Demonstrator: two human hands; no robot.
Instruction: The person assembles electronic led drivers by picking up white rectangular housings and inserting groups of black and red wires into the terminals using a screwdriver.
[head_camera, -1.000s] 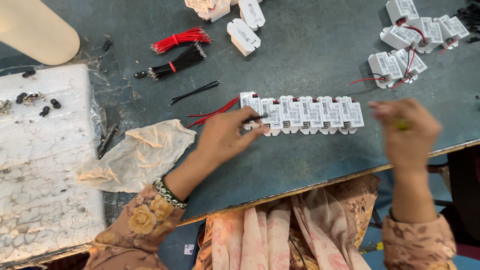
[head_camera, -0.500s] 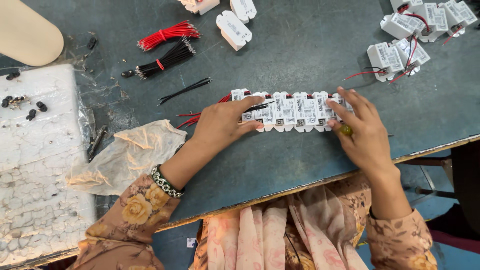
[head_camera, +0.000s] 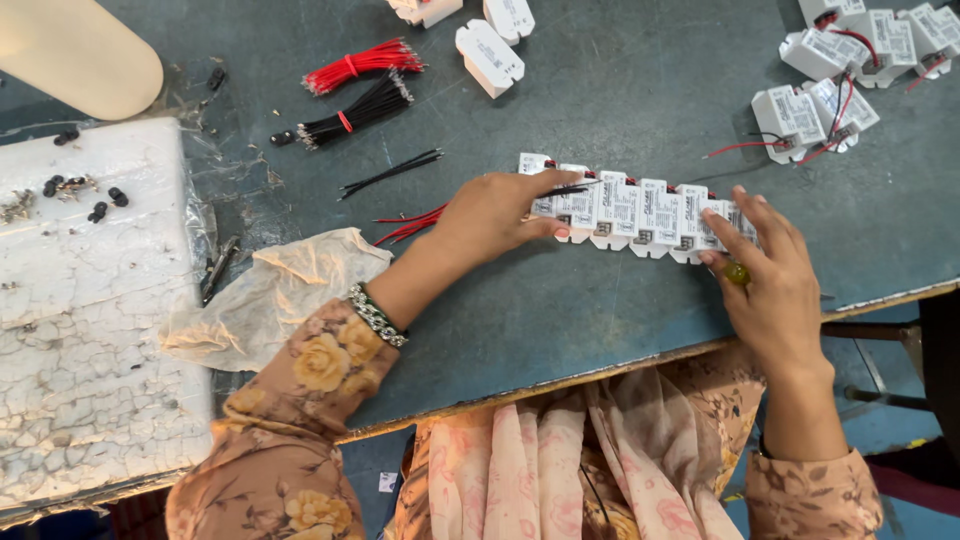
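The left hand (head_camera: 495, 215) and right hand (head_camera: 765, 265) pressed flat-fingered, open grips against opposite ends of a row of white driver modules (head_camera: 640, 212) lying mid-counter (head_camera: 600, 310). Even inward pressure from both ends would probably keep the row straight. Red and black wire bundles (head_camera: 362, 85) lay well apart.

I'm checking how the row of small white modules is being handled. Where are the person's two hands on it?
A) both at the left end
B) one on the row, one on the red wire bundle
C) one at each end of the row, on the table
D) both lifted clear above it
C: the left hand rests on one end of the row of white modules and the right hand on the other, with the row flat on the table.
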